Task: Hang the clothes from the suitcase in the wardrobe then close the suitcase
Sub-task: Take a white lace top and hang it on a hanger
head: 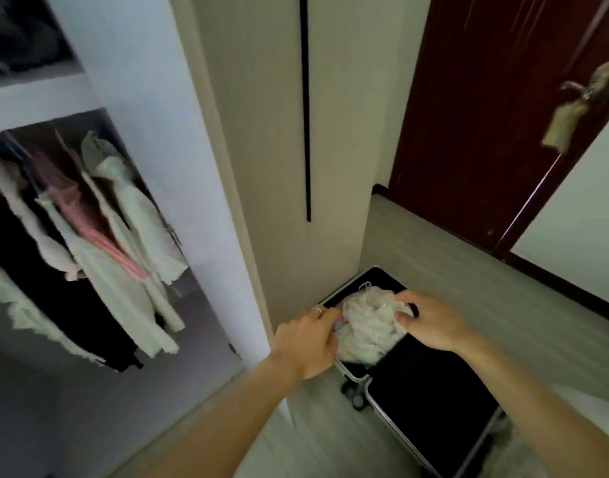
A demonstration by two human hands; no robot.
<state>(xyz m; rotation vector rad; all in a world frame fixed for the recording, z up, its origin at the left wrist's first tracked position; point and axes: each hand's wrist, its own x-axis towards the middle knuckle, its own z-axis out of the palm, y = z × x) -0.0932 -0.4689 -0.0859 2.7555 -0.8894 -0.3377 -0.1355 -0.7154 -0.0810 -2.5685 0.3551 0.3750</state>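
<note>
An open black suitcase [430,391] lies on the floor at the lower right, lined in black with a silver frame. In its far half sits a crumpled pale pink and white garment [372,326], with a wire hanger tip showing at its far edge. My left hand [306,343], a ring on one finger, grips the garment's left side. My right hand [430,322] pinches its right side. The open wardrobe [151,132] stands to the left, where several pale green, pink and white clothes [99,236] hang from a rail.
A white wardrobe side panel [178,188] stands between the hanging clothes and the suitcase. Behind the suitcase is a beige wall with a black vertical strip [306,115]. A dark red door [496,108] with a metal handle stands at the upper right. The floor is pale wood.
</note>
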